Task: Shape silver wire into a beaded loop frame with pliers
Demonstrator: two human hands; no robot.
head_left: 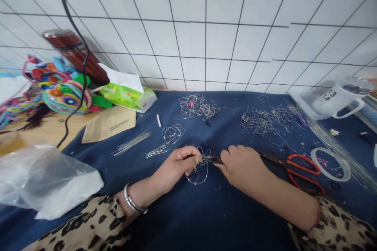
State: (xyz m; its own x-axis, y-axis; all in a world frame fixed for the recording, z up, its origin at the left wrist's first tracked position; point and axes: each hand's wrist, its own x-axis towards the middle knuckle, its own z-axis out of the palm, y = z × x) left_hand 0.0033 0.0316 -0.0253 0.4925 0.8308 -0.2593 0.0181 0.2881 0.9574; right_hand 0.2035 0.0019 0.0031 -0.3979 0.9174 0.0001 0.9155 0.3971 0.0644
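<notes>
My left hand pinches a looped wire piece between thumb and fingertips. Small pink beads sit on its lower loop. From the other side my right hand is wrapped round a pair of pliers, whose dark jaws point left and meet the wire close to my left fingertips. Most of the plier handles are hidden in my right palm. Just beyond my left hand lie a round wire frame and a bundle of short wires.
Orange-handled scissors and a clear round dish of pink beads lie at right. Tangled wire is behind them, near a white mug. Straight wires and a plastic bag lie left. A dark cable hangs at left.
</notes>
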